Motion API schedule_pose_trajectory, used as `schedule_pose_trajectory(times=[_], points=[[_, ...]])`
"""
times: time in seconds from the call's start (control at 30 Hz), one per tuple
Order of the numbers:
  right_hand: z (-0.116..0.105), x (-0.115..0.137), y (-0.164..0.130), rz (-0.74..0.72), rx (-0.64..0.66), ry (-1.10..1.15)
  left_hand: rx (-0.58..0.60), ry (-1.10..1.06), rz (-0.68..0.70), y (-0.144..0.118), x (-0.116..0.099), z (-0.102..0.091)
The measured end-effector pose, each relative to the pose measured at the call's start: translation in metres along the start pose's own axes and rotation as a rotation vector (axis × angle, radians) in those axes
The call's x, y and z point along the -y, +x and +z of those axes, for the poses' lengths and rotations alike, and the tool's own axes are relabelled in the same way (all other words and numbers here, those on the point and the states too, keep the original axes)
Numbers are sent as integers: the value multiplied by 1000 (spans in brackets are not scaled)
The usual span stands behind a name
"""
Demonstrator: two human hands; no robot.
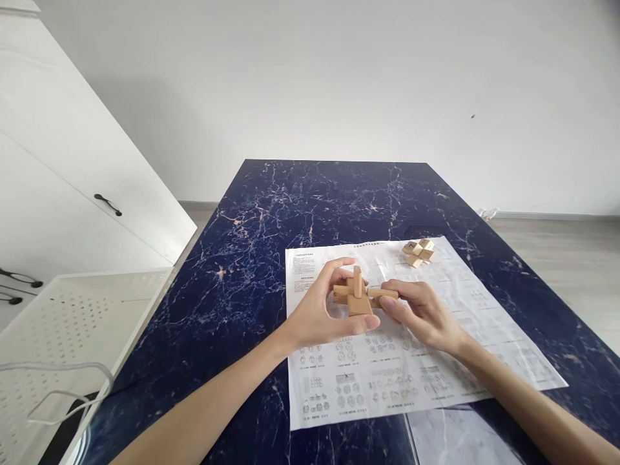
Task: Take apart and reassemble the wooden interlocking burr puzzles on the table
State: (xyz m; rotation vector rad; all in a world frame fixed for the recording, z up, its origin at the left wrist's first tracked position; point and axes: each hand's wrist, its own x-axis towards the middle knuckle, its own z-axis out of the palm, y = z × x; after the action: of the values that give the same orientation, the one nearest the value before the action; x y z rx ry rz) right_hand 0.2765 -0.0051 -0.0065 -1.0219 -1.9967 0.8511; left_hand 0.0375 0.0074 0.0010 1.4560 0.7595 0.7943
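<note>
Forearms: both enter from the lower edge and converge over the sheet; bare, angled inward
Instruction sheet (416, 381): white paper printed with small diagrams, lying flat on the table, its near edge closest to the person; a second pale sheet shows just under its near right corner
Left hand (322, 310): curled round the left side of the wooden puzzle (361, 294); thumb under its near lower corner, fingers arched over the far side; grasping the puzzle
Right hand (421, 313): fingertips closed on the bar that juts out of the puzzle's right side; pinching that bar
Wooden puzzle: held just above the sheet, between the two hands; a cross of pale notched bars; its longest visible bar runs left to right, one short bar stands upright through the middle, pointing up
Second puzzle (419, 252): smaller assembled wooden knot resting on the far right part of the sheet, well apart from the hands
Table (271, 219): dark blue marble pattern with pale veins, stretching away to a white wall
Left side: white perforated tray (72, 323) near; white cabinet (72, 194) with dark handles beyond
</note>
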Motion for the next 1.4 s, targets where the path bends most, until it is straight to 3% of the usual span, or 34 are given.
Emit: schedule_pose_trajectory(times=[0.27, 0.5, 0.73, 0.93, 1.4], points=[[-2, -1, -1, 5, 10, -10, 3, -49, 24, 2, -1, 1], [1, 1, 1, -15, -62, 8, 53, -73, 9, 2, -1, -1], [3, -3, 1, 6, -37, 20, -7, -61, 12, -1, -1, 2], [4, -5, -2, 11, -44, 17, 25, -127, -8, 0, 1, 0], [5, -4, 0, 8, 0, -40, -60, -106, 76, -1, 2, 0]])
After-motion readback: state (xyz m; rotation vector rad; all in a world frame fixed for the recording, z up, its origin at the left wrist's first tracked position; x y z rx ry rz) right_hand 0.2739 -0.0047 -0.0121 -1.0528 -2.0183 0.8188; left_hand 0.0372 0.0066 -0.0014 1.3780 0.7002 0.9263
